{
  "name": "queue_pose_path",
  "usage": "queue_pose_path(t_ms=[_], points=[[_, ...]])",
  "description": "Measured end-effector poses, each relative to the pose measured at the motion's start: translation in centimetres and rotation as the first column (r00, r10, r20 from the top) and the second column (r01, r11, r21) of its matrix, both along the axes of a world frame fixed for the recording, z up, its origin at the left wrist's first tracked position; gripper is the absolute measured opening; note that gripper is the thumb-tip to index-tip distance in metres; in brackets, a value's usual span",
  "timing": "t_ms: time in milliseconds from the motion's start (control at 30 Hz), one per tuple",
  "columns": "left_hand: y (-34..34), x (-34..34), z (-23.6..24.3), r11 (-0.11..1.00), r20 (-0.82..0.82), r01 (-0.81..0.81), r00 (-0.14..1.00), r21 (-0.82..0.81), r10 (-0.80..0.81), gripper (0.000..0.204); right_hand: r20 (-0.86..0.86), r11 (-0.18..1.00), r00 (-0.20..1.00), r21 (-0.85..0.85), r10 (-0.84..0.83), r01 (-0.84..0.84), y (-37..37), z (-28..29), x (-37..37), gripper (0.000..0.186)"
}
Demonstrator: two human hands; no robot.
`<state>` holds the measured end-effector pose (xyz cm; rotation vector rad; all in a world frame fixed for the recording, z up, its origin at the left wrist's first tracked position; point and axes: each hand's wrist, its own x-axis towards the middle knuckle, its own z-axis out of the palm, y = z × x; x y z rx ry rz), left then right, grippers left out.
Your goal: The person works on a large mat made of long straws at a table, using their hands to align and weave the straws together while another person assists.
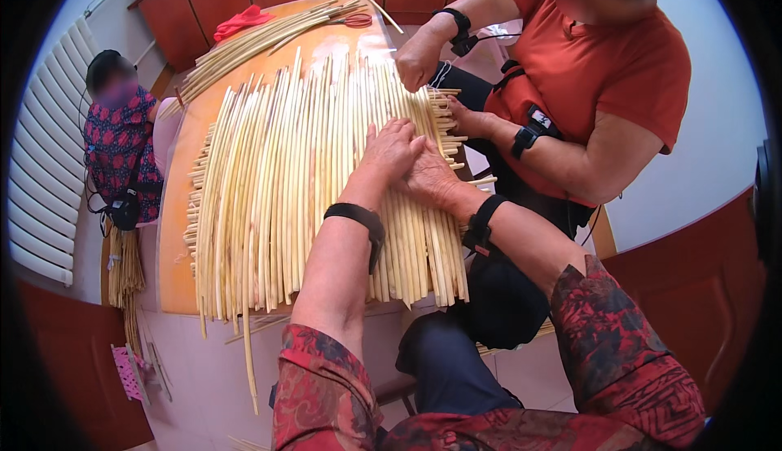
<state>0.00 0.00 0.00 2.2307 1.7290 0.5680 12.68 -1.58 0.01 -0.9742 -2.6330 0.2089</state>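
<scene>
Pale yellow stalks [277,190] lie side by side on the orange table [175,264]; my left hand [386,151] and right hand [432,177], loosely bent, meet over them, grip impossible to tell.

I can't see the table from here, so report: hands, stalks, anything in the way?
Left hand and right hand together on the stalks. Laid side by side, near ends uneven. Co-worker's hand close by, at the stalks' right side.
</scene>
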Motion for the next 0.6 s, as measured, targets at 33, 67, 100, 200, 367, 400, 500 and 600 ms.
queue_pose_path(t_ms=[33, 67, 100, 200, 367, 400, 500, 600], points=[[-0.1, -0.2, 0.2, 1.000, 0.000, -0.001, 1.000, 0.007, 0.001, 0.049, -0.033, 1.000, 0.999, 0.010, 0.006, -0.006, -0.1, 0.1, -0.2, 0.065], [-0.2, -0.3, 0.2, 1.000, -0.001, -0.001, 1.000, 0.010, 0.001, 0.049, -0.038, 1.000, 0.999, 0.008, -0.003, 0.004, -0.2, 0.2, -0.3, 0.065], [-0.3, -0.3, 0.2, 1.000, -0.002, -0.003, 1.000, 0.016, 0.003, 0.048, -0.039, 1.000, 0.999, 0.000, 0.009, -0.009, -0.2, 0.2, -0.3, 0.063], [-0.2, 0.3, 0.2, 1.000, -0.007, -0.013, 1.000, 0.027, 0.013, 0.048, -0.010, 1.000, 1.000, -0.028, 0.010, -0.010, -0.2, 0.4, 0.4, 0.059], [-0.2, 0.7, 0.2, 0.998, -0.044, 0.012, 0.999, 0.057, -0.010, 0.048, 0.029, 1.000, 1.000, -0.024, 0.012, -0.011, -0.1, 0.7, 0.8, 0.060], [-0.3, 0.7, 0.2, 0.999, -0.023, -0.001, 1.000, 0.045, 0.002, 0.048, 0.010, 1.000, 1.000, -0.031, 0.003, -0.003, -0.2, 0.6, 0.6, 0.061], [-0.3, 0.3, 0.2, 1.000, -0.017, 0.000, 1.000, 0.028, 0.000, 0.048, -0.040, 1.000, 0.999, -0.008, 0.007, -0.007, -0.2, 0.4, 0.5, 0.065], [-0.1, 0.2, 0.0, 1.000, -0.014, 0.013, 1.000, 0.014, -0.013, 0.050, -0.035, 0.999, 0.999, -0.040, 0.009, -0.010, -0.2, 0.4, 0.7, 0.063]])
